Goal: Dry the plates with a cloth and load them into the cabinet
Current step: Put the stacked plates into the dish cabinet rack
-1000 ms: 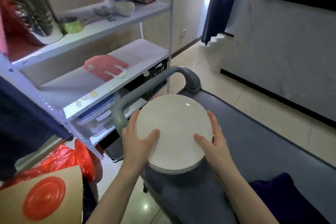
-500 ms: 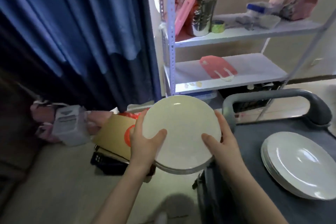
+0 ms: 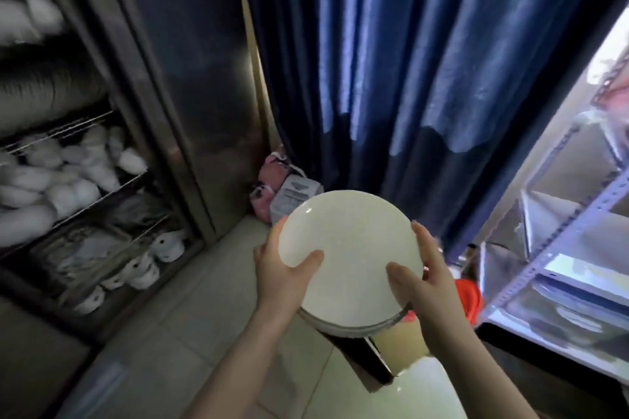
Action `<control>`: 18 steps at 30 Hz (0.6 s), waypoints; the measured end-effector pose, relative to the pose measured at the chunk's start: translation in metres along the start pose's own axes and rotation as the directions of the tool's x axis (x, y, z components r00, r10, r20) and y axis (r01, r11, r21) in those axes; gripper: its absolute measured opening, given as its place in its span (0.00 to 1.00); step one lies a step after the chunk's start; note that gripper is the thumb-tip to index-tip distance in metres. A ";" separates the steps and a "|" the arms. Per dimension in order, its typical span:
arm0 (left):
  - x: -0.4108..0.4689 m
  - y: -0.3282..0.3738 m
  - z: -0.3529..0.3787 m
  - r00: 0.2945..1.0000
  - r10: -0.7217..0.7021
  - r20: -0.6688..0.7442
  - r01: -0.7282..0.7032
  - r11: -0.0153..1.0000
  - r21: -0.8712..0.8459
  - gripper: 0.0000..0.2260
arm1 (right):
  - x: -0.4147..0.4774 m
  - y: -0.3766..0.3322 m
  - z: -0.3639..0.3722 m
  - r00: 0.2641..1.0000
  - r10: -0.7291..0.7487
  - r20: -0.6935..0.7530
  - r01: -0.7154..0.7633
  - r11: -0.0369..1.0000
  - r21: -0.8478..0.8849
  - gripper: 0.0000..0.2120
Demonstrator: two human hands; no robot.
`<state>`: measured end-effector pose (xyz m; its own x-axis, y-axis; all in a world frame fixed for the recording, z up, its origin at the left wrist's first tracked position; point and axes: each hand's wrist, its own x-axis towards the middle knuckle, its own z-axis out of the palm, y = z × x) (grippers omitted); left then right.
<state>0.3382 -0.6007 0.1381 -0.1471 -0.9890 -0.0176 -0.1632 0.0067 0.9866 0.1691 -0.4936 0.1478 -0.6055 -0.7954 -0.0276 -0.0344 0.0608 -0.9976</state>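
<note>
My left hand and right hand clasp a plate stack; next, carry it to the cabinet at ten o'clock.

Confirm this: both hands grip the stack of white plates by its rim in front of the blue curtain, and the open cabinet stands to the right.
One detail is wrong. The head view shows the open cabinet to the left, not the right; the metal shelving unit is on the right. The rest holds: the left hand and right hand grip the stack of white plates by its rim, in front of the blue curtain.
</note>
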 end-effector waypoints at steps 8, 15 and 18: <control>0.090 -0.017 -0.106 0.959 -0.032 -0.282 0.009 0.997 -0.081 0.33 | 0.071 -0.024 0.149 0.961 -0.018 0.276 0.024 1.000 -0.018 0.30; 0.161 -0.041 -0.171 0.867 -0.101 -0.488 0.064 0.994 -0.093 0.34 | 0.148 -0.008 0.263 0.885 -0.016 0.465 0.015 1.000 0.005 0.33; 0.198 -0.043 -0.193 0.817 -0.089 -0.570 0.051 0.995 -0.083 0.32 | 0.185 -0.008 0.311 0.848 -0.012 0.530 0.009 1.000 0.008 0.31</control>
<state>0.5040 -0.8254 0.1233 0.4508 -0.8926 -0.0097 -0.0891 -0.0558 0.9945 0.3049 -0.8287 0.1308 -0.0917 -0.9948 -0.0454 -0.0342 0.0487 -0.9982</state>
